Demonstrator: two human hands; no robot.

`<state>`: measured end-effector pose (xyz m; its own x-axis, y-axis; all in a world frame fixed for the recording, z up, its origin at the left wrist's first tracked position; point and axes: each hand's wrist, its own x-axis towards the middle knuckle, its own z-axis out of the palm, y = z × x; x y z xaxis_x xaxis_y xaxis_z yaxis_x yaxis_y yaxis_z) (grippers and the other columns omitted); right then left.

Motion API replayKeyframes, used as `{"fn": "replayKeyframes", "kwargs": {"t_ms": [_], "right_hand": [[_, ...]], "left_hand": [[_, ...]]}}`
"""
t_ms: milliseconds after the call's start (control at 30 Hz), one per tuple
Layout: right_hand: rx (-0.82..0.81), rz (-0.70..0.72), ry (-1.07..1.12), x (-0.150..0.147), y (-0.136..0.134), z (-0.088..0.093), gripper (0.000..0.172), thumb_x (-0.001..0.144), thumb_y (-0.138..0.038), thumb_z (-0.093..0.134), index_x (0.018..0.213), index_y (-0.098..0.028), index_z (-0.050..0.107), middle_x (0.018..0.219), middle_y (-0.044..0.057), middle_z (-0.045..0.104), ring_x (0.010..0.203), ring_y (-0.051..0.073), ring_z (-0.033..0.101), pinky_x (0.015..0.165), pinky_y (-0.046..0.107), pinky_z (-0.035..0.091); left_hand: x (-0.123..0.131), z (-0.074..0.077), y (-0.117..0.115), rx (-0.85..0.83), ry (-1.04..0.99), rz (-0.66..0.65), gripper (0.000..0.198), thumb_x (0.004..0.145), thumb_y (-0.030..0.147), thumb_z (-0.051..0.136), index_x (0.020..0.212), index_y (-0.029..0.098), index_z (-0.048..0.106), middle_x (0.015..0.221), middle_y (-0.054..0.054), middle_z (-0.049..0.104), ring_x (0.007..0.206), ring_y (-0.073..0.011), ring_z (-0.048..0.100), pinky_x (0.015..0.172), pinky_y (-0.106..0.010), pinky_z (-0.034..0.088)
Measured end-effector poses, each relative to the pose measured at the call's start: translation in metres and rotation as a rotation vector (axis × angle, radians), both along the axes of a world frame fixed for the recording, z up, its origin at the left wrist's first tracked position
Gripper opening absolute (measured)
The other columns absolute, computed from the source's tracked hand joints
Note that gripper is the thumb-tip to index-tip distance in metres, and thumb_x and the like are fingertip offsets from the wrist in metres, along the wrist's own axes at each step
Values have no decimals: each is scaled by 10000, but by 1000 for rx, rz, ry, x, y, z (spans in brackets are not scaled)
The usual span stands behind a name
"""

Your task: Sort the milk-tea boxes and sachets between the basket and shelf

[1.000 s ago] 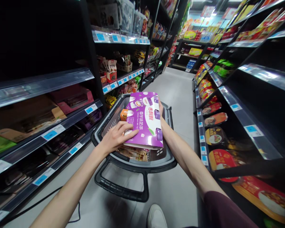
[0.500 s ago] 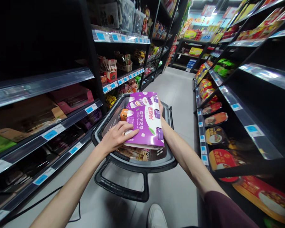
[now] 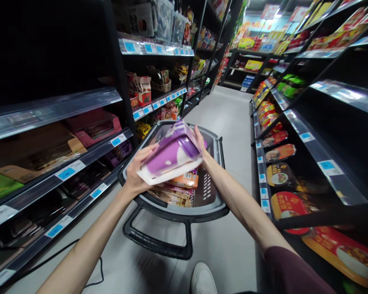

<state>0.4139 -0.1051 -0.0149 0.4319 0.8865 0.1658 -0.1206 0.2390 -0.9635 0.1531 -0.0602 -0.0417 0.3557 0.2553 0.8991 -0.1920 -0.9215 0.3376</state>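
A purple and white milk-tea pack (image 3: 171, 157) is held tilted and blurred above a black shopping basket (image 3: 214, 210). My left hand (image 3: 138, 173) grips its near left edge, fingers wrapped under it. My right hand (image 3: 200, 141) holds its far right side, fingers along the edge. Inside the basket lie several snack packets, an orange one (image 3: 184, 180) uppermost. The basket stands on the grey aisle floor in front of my white shoe (image 3: 202, 279).
Black store shelves line both sides. Left shelves (image 3: 79, 163) hold boxes and dark packs; right shelves (image 3: 272, 163) hold round red and orange bowl lids. A black cable (image 3: 95, 277) lies on the floor at lower left. The aisle runs on beyond the basket.
The pack, earlier flat and face up over the basket, has been tipped up and turned to the left. My left hand has shifted from its top to its edge.
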Motion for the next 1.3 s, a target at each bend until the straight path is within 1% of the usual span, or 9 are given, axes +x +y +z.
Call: {"fn": "replayKeyframes", "kwargs": {"t_ms": [100, 167, 333, 467, 767, 933, 1000, 1100, 1300], "right_hand": [[70, 147, 99, 3, 7, -7, 678, 767, -872, 552, 1075, -275, 641, 984, 12, 741, 1070, 250, 638, 889, 425, 514], [70, 200, 105, 5, 9, -12, 616, 776, -817, 607, 1072, -280, 655, 1055, 18, 741, 1081, 257, 641, 870, 419, 527], [32, 213, 85, 1, 10, -19, 457, 770, -577, 778, 1101, -278, 678, 1108, -4, 730, 1037, 222, 656, 823, 346, 550], [91, 224, 93, -7, 11, -19, 508, 746, -434, 845, 1189, -293, 639, 1174, 2, 701, 1025, 197, 666, 794, 303, 576], [6, 7, 261, -22, 4, -13, 656, 526, -267, 945, 1089, -288, 610, 1013, -2, 717, 818, 163, 691, 608, 244, 590], [-299, 178, 396, -25, -10, -6, 285, 619, -291, 869, 876, -251, 754, 1221, 170, 714, 925, 273, 739, 542, 353, 552], [-279, 141, 360, -18, -2, -16, 223, 633, -331, 842, 844, -295, 779, 1312, 170, 673, 885, 265, 746, 520, 393, 515], [-288, 42, 331, -12, 14, -31, 300, 530, -426, 810, 811, -322, 801, 1342, 198, 638, 740, 263, 735, 503, 487, 487], [-74, -36, 250, -8, 21, -29, 463, 406, -455, 914, 839, -326, 812, 1274, 210, 677, 877, 311, 734, 395, 428, 396]], "left_hand": [[-2, -2, 0, -362, -76, 229, 795, 562, 444, 927, 1226, 165, 591, 1135, -113, 690, 1048, -285, 698, 949, -425, 580], [-1, 2, 1, -566, -152, 257, 657, 602, 442, 906, 1124, 140, 645, 1035, -88, 702, 986, -250, 700, 935, -386, 580], [6, 14, 15, -982, -483, 80, 479, 708, 482, 832, 1037, 177, 661, 1017, -54, 715, 913, -192, 698, 887, -383, 604], [1, 18, 26, -1246, -592, -36, 445, 739, 513, 788, 1052, 229, 647, 1098, -34, 721, 944, -189, 702, 819, -395, 623], [1, 19, 16, -1311, -614, 13, 509, 665, 521, 826, 1041, 213, 672, 1059, -49, 734, 891, -192, 695, 788, -398, 610], [-3, 16, 13, -1369, -556, -69, 598, 642, 543, 833, 1121, 224, 671, 1228, -91, 700, 1080, -273, 679, 848, -419, 574], [-5, 12, 16, -1382, -525, -127, 622, 627, 542, 843, 1134, 225, 670, 1285, -120, 679, 1173, -314, 644, 874, -445, 557], [-9, 8, 20, -1393, -512, -177, 636, 575, 491, 889, 1107, 215, 677, 1286, -145, 674, 1218, -340, 622, 910, -470, 530], [-36, 18, 36, -1186, -425, 33, 925, 455, 296, 979, 1272, 236, 549, 1256, -121, 671, 1168, -277, 660, 1011, -404, 481]]}}
